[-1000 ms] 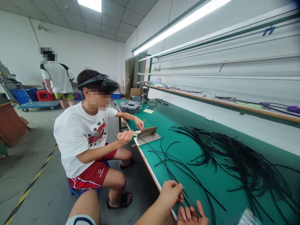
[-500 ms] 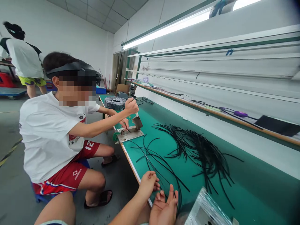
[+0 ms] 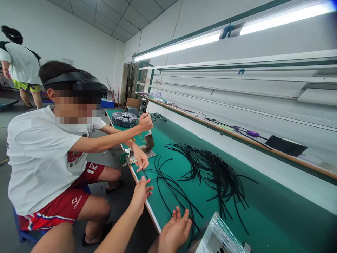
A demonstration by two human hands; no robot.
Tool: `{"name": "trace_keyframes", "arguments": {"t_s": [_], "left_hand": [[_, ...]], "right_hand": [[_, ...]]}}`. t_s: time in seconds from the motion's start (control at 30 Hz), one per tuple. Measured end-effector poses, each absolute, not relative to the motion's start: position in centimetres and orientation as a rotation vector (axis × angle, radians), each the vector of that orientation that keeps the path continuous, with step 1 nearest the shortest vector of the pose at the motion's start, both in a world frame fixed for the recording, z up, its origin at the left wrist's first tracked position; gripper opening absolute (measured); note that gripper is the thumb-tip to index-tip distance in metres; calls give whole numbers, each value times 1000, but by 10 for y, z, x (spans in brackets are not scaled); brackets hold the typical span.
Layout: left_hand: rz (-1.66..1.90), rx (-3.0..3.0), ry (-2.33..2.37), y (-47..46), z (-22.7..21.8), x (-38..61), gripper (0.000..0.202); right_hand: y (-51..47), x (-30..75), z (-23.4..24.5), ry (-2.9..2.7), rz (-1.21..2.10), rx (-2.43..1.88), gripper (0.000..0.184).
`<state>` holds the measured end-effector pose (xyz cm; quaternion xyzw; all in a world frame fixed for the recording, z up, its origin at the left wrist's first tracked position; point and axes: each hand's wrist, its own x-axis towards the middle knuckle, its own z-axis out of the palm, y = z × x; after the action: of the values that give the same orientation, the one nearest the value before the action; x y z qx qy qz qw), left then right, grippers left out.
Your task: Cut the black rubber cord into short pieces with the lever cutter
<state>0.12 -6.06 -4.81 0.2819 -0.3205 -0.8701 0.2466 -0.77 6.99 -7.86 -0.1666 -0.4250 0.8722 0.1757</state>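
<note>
My left hand (image 3: 142,191) reaches out over the near edge of the green bench (image 3: 263,218), fingers loosely apart, nothing gripped. It sits just below a co-worker's hand (image 3: 140,160), which holds the end of a black cable (image 3: 158,177). My right hand (image 3: 175,230) lies palm up with fingers spread beside a few loose black cables (image 3: 181,200) that run past its fingertips. The co-worker's other hand (image 3: 145,122) is raised on the lever of a small cutter (image 3: 149,142) on a metal plate.
A big pile of cut black cables (image 3: 218,172) covers the bench middle. A shiny plastic bag (image 3: 218,239) lies at the bottom right. A wrapped cable coil (image 3: 125,119) stands at the far end. The seated co-worker (image 3: 44,158) fills the left; another person (image 3: 18,63) stands behind.
My left hand has left my right hand and moved up toward the co-worker, whose lower hand came toward me with a cable end. My right hand's fingers have spread.
</note>
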Motion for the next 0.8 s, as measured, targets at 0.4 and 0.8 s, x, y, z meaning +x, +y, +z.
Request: {"name": "trace_keyframes", "arguments": {"t_s": [0.4, 0.8], "left_hand": [[-2492, 666, -1073, -25, -43, 44, 42], [-2256, 526, -1870, 24, -84, 89, 41]], "right_hand": [[71, -11, -82, -1415, 2506, -555, 49], [79, 34, -56, -2302, 2478, 311, 48]]}}
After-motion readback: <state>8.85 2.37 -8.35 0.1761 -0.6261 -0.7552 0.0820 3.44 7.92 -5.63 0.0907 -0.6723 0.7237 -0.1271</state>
